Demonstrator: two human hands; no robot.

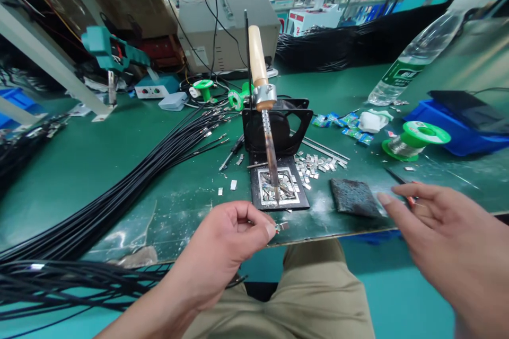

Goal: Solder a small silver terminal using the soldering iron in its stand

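My left hand (238, 235) is closed in a pinch on a small metal connector (282, 226), with a bit of red and green at its near end. A short black cable end shows below this hand, but whether it joins the connector is hidden. Just beyond the connector, a soldering iron (270, 143) with a wooden handle hangs tip down over a framed tray (260, 202) of small metal pieces. My right hand (433, 222) is open, thumb and forefinger apart, over a slim dark tool with red handles (409, 200). A dark, worn sponge pad (353, 197) lies to its left.
Loose metal pieces (314, 167) lie right of the tray, by a black fan (278, 130). A bundle of black cables (151, 164) crosses the left side. On the right stand a solder spool (415, 140), a water bottle (415, 61) and a blue bin (457, 127).
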